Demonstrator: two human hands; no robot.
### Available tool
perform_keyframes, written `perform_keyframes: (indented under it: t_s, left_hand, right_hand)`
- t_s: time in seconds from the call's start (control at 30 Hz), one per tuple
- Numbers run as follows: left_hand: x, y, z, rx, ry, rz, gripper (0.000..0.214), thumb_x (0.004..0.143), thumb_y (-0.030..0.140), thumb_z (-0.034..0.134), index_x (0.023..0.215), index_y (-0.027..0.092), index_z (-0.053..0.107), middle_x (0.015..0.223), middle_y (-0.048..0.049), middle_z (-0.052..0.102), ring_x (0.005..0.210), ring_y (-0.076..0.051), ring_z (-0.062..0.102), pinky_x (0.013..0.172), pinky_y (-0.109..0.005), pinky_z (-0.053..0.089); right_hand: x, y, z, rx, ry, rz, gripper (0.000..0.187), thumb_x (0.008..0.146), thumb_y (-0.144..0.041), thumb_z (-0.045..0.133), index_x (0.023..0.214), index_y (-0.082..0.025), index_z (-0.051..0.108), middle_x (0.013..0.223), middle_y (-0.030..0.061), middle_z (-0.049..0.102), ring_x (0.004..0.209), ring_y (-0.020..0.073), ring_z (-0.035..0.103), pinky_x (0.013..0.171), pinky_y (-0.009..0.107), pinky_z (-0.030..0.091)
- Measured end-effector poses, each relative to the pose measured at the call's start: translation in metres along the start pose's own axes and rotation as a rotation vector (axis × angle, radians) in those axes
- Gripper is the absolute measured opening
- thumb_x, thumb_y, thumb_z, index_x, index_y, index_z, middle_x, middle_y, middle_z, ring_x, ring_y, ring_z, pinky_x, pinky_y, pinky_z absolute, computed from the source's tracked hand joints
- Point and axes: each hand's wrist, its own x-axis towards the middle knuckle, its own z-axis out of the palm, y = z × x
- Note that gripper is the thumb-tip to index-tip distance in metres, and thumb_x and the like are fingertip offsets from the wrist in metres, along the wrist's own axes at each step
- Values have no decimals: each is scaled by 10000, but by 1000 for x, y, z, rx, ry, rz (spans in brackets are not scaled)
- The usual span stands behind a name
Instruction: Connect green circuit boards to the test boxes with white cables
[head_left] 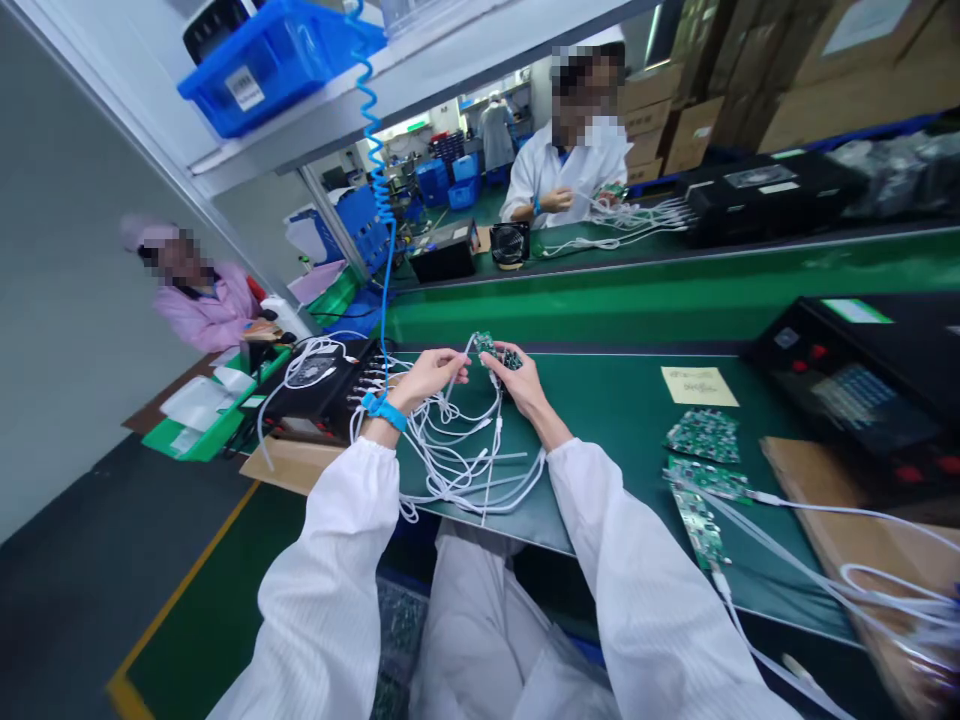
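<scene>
My right hand (519, 380) grips a small green circuit board (485, 345) above the middle of the bench, thumb across its face. Just left of it, my left hand (435, 375) pinches a white cable (472, 343) whose end is at the board's edge; whether it is plugged in I cannot tell. A blue wrist strap (384, 411) circles my left wrist. Beneath both hands lies a tangle of white cables (450, 460), running left to a black box (322, 385) with a row of sockets.
Several green circuit boards (703, 435) lie at the right, some wired with white cables, below a yellow note (699, 386). A black device (862, 380) stands behind them. A coiled blue hose (373, 120) hangs at the left. Co-workers sit across (570, 160) and at left (206, 300).
</scene>
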Motion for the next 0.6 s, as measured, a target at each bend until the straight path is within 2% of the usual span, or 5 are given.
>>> perform_keyframes:
  t_s: [0.1,0.2,0.33,0.47,0.6]
  left_hand:
    - [-4,6,6,-56,43,-80,132,917,234,709,885,122,648,744,-48,695,689,-131,680,694,-243,543]
    - [1,6,12,-30,94,-105,282,997,350,599,839,118,627,689,-46,660,593,-107,607,651,-245,525]
    - [3,1,12,241,238,20,312,1007,345,551,780,146,633,689,-22,628,627,-119,550,676,-252,478]
    - [-3,0,17,422,123,195,260,977,335,583,830,146,686,789,-32,681,767,-158,601,752,-258,469]
    - [-6,2,28,485,81,172,306,1015,312,485,821,153,661,780,-49,677,738,-172,602,712,-270,462]
  right_hand:
    - [-12,-6,8,-77,-36,-128,333,618,-256,934,888,-200,746,762,-53,694,676,90,549,636,181,468]
    - [-19,-11,10,-124,-66,-166,288,635,-217,929,857,-185,748,785,-28,706,699,103,562,645,188,461]
    - [-16,-16,5,-42,-93,-144,292,780,-423,839,891,-164,764,750,2,693,573,90,511,539,201,409]
    - [-14,-21,2,-52,-106,-213,433,856,-605,712,943,-185,770,789,24,718,629,121,578,602,234,467]
    - [-19,-25,7,-254,-71,-313,382,827,-583,751,907,-210,767,894,39,733,873,197,657,848,319,523]
